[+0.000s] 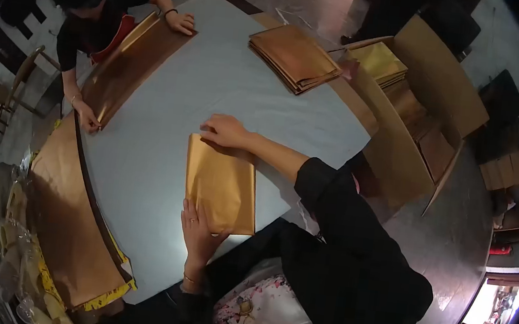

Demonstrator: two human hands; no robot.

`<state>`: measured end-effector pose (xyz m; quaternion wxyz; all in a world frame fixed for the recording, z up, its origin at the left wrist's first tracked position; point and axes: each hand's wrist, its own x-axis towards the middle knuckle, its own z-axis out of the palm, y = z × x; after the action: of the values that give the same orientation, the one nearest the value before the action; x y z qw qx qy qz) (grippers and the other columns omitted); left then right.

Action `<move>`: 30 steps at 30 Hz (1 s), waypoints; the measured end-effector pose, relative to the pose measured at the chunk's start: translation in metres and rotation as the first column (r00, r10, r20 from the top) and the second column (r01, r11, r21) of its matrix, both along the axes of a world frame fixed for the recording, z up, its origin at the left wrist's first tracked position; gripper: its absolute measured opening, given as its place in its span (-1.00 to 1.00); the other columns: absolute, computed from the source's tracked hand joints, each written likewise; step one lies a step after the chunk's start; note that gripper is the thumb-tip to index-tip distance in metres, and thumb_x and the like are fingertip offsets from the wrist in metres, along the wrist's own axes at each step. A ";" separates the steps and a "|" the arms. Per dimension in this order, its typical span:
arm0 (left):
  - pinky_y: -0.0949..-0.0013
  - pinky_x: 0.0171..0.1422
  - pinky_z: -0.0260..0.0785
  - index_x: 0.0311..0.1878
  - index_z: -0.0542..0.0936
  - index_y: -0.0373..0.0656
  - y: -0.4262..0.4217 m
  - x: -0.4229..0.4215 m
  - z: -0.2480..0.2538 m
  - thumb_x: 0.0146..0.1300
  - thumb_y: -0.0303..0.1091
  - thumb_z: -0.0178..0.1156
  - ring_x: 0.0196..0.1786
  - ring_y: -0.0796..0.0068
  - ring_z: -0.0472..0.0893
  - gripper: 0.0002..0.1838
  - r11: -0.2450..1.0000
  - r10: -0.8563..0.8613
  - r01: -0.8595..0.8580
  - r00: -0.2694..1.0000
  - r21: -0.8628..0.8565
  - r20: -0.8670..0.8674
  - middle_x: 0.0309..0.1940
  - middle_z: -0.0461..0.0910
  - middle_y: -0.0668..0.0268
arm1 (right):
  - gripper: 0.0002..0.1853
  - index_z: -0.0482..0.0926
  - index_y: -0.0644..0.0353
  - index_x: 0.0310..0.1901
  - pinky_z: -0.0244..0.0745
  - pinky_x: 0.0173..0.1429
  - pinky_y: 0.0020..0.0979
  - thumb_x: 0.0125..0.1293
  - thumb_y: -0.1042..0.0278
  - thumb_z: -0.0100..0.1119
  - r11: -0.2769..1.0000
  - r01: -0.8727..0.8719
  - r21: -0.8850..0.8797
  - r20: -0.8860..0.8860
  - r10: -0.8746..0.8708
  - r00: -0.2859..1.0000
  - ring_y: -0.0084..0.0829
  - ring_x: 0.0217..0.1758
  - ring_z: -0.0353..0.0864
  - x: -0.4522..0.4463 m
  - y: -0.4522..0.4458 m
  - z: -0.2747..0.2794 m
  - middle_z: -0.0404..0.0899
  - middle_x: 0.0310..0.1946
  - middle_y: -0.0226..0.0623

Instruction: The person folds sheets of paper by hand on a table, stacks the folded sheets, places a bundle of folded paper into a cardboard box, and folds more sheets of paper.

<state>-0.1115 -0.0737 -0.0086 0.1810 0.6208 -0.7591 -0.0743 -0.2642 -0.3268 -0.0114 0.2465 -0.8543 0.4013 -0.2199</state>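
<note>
A folded sheet of shiny gold material (222,183) lies flat on the pale cloth-covered table (158,150) right in front of me. My left hand (199,229) rests on its near edge, fingers stretched out over the surface and thumb apart. At the far edge of the sheet is my right hand (228,131), its fingers slightly bent and apart, fingertips by the upper left corner. Whether the material is foil, cloth or plastic I cannot tell.
Across the table a co-worker (100,16) handles a long gold-brown sheet (136,61). Folded gold sheets (295,56) are stacked at the far right. Beyond them stands an open cardboard box (394,129) holding more. Brown material (69,204) with yellow tape hangs along the left side.
</note>
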 end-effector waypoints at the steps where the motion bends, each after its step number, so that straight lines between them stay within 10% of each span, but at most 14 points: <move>1: -0.08 0.38 0.01 0.32 0.18 -0.38 0.000 0.001 0.000 -0.19 0.19 0.40 0.42 -0.16 0.05 0.12 1.000 -0.003 0.002 1.000 0.019 0.016 0.36 0.07 -0.15 | -0.66 0.62 0.12 -0.14 0.41 -0.02 -0.23 0.23 0.05 0.09 0.998 -0.020 0.061 -0.002 0.020 1.000 -0.23 -0.12 0.51 0.001 0.000 0.002 0.56 -0.26 -0.23; 5: -0.05 0.42 -0.02 0.32 0.19 -0.35 -0.008 0.014 0.007 -0.24 0.11 0.45 0.45 -0.08 0.02 0.11 0.989 -0.128 0.129 0.992 0.072 -0.018 0.40 0.02 -0.08 | -0.63 0.61 0.17 -0.17 0.42 -0.05 -0.29 0.18 0.03 0.17 0.971 0.040 0.237 -0.084 -0.021 0.996 -0.22 -0.15 0.51 -0.009 0.007 0.018 0.54 -0.27 -0.22; 9: -0.03 0.45 -0.05 0.33 0.22 -0.25 -0.025 0.037 0.023 -0.30 0.04 0.49 0.47 -0.03 -0.01 0.10 0.961 -0.194 0.191 0.981 0.201 -0.004 0.43 -0.01 0.00 | -0.70 0.55 0.22 -0.21 0.44 -0.16 -0.29 0.12 0.20 0.27 0.999 0.030 -0.037 0.101 -0.026 0.995 -0.25 -0.26 0.51 -0.056 0.020 0.001 0.51 -0.35 -0.21; 15: -0.02 0.47 -0.08 0.38 0.18 -0.14 -0.026 0.052 0.029 -0.37 -0.01 0.52 0.48 -0.03 -0.04 0.16 0.970 -0.093 0.087 0.996 0.228 0.017 0.43 -0.04 -0.02 | -0.59 0.47 0.15 0.08 0.44 -0.17 -0.49 0.19 0.32 0.24 0.896 0.099 0.434 0.175 -0.191 0.966 -0.54 -0.32 0.49 -0.082 0.058 0.015 0.49 -0.36 -0.43; 30: 0.07 0.47 0.01 0.37 0.19 -0.18 -0.011 0.052 0.020 -0.32 -0.02 0.51 0.47 -0.01 -0.03 0.12 0.977 0.036 0.005 0.981 0.212 -0.189 0.41 0.00 0.05 | -0.80 0.56 0.16 -0.11 0.43 -0.02 -0.35 0.24 0.34 0.15 0.988 -0.051 0.145 0.031 0.047 0.998 -0.30 -0.16 0.49 -0.056 0.014 0.014 0.43 -0.16 -0.25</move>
<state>-0.0598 -0.0846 0.0116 0.1868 0.6325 -0.7210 -0.2126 -0.3198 -0.3128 0.0029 0.3192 -0.8405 0.3918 -0.1954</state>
